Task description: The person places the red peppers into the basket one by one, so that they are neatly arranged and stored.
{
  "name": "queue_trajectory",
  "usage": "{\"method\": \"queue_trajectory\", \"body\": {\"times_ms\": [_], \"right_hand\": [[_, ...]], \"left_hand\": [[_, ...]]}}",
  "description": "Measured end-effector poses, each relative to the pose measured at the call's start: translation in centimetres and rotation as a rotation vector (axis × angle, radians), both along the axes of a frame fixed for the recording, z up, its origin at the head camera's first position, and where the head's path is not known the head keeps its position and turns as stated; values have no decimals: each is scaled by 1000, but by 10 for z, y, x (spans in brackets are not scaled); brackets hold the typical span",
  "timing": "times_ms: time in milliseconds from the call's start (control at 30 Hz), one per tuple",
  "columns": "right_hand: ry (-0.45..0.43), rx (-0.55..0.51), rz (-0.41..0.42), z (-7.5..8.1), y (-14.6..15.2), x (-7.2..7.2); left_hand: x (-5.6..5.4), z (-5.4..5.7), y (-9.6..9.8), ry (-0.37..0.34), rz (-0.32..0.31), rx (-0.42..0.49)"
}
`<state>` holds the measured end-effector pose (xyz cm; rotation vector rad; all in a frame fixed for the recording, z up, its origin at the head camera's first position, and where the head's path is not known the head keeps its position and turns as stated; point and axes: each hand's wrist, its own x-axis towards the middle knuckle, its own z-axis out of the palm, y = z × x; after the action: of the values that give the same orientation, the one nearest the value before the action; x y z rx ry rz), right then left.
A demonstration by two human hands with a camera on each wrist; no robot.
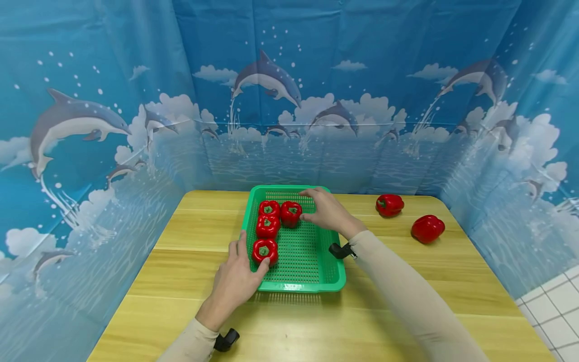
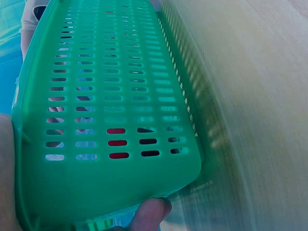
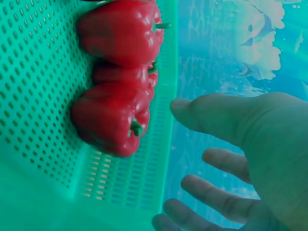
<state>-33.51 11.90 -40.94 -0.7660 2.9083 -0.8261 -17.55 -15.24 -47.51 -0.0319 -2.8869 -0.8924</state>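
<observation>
A green plastic basket sits on the wooden table with several upright red bell peppers in its left and back parts. My left hand holds the basket's near-left corner. Its thumb reaches over the rim beside the front bell pepper, while a fingertip shows low outside the wall in the left wrist view. Over the back right of the basket is my right hand, thumb and fingers spread apart and holding nothing. Nearest to it stands a bell pepper, also seen with its green stem in the right wrist view.
Two more red bell peppers lie on the table right of the basket, one farther back and one nearer the right edge. A blue dolphin-print curtain hangs behind and along both sides of the table.
</observation>
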Motion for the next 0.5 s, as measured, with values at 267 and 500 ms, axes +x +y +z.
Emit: {"method": "queue_trajectory", "body": {"times_ms": [267,500], "right_hand": [[17,-14,-33,1,20,7],[58,-39,-52,-4,38,6]], "left_hand": [[-1,-1,-1,2,1,-9],[-1,-1,0,6,-2,-4]]}}
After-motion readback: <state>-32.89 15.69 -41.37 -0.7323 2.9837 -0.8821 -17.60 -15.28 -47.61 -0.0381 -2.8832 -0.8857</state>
